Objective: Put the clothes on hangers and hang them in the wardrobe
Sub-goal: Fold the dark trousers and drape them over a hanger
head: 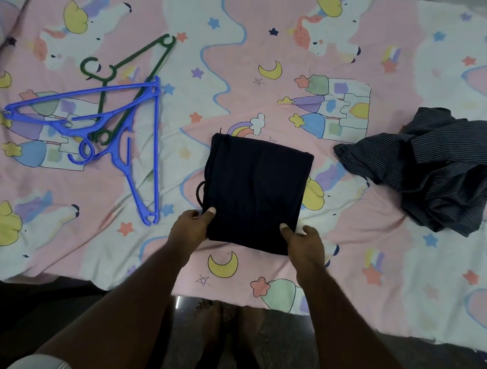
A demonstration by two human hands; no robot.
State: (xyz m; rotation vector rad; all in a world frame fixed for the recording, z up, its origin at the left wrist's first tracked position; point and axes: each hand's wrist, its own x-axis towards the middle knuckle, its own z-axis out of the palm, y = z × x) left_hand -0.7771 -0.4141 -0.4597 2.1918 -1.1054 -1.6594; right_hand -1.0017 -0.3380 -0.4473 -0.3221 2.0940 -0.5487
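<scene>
pinching the near corners of the folded dark garment [255, 191] on the bed [346, 275], left hand [193, 224] and right hand [305, 242] have hung nothing yet; hangers [94, 124] lie unused, striped shirt [443, 169] waits.

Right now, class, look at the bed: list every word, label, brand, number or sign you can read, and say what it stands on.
None: no readable text shows anywhere in this view.
Bedsheet: pictures only (unicorns, moons, stars, castles, rainbows), no words.
Folded dark garment, pinched by the left hand and right hand: no visible label.
Striped shirt: no tag visible.
Blue hangers and green hangers: no marking can be made out.
</scene>
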